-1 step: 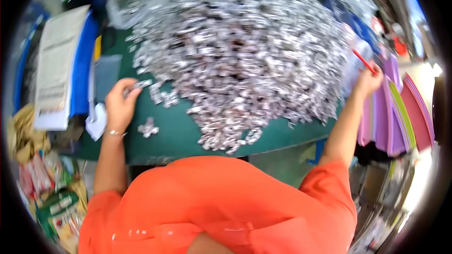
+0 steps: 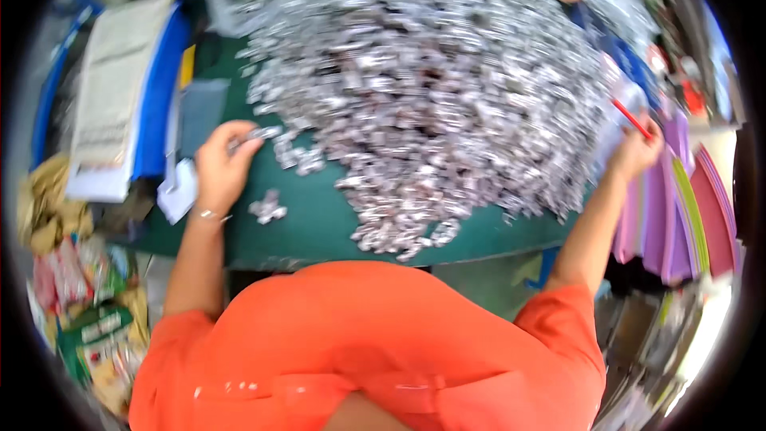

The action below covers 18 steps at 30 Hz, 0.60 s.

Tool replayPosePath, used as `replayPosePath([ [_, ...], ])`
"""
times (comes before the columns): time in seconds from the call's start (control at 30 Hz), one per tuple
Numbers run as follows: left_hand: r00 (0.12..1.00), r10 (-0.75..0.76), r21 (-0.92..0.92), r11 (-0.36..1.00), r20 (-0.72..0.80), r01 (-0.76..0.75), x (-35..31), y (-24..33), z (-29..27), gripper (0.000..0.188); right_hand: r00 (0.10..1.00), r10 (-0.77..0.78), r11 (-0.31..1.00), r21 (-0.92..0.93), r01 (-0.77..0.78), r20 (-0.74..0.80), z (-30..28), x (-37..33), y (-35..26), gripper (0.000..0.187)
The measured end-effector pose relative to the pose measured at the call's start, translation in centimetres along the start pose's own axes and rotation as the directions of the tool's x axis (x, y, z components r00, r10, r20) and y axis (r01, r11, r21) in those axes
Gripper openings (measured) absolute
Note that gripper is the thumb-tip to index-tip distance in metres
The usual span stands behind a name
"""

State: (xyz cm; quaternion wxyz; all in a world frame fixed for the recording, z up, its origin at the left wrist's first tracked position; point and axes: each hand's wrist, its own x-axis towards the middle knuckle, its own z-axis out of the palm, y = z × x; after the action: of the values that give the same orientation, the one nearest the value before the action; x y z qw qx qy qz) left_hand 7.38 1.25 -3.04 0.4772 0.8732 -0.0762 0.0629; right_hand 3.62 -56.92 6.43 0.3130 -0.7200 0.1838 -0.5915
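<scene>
A large heap of small shiny silvery pieces (image 2: pixel 431 104) covers much of a green tabletop (image 2: pixel 307 227); motion blur hides their exact kind. Over the table's left side, my left hand (image 2: pixel 223 161) is closed, with a small silvery piece (image 2: pixel 265 133) pinched between thumb and fingers. Just right of it lie a few loose pieces (image 2: pixel 299 156) at the heap's edge. A separate small cluster (image 2: pixel 267 207) rests nearer to me. Beyond the heap's right edge, my right hand (image 2: pixel 638 152) is closed around a thin red stick-like thing (image 2: pixel 630 117), perhaps a pen.
At the left stands a blue holder (image 2: pixel 159 104) with white printed sheets (image 2: pixel 120 88). A clear round plastic tub (image 2: pixel 227 0) sits behind the heap's left side. Purple, green and pink folded sheets (image 2: pixel 674 215) stand at the right. Packets (image 2: pixel 96 343) lie at the lower left.
The whole view has shifted a little, so the table and heap sit slightly farther right. Both hands keep their holds and stay in about the same places relative to the heap.
</scene>
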Motion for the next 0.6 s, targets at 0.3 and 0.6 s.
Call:
replayPosePath([
  [0.3,0.982,0.187,-0.399,0.903,0.031,-0.159,-2.2,4.4,-0.8,0.019,0.562,-0.265,0.77,0.523,-0.366,0.784,6.6,-22.2,-24.3,0.019],
  [0.6,0.932,0.363,-0.362,0.868,-0.002,-0.339,-3.1,5.4,-0.3,0.015,0.307,-0.182,0.536,0.356,-0.765,0.934,8.1,-28.7,-24.3,0.007],
])
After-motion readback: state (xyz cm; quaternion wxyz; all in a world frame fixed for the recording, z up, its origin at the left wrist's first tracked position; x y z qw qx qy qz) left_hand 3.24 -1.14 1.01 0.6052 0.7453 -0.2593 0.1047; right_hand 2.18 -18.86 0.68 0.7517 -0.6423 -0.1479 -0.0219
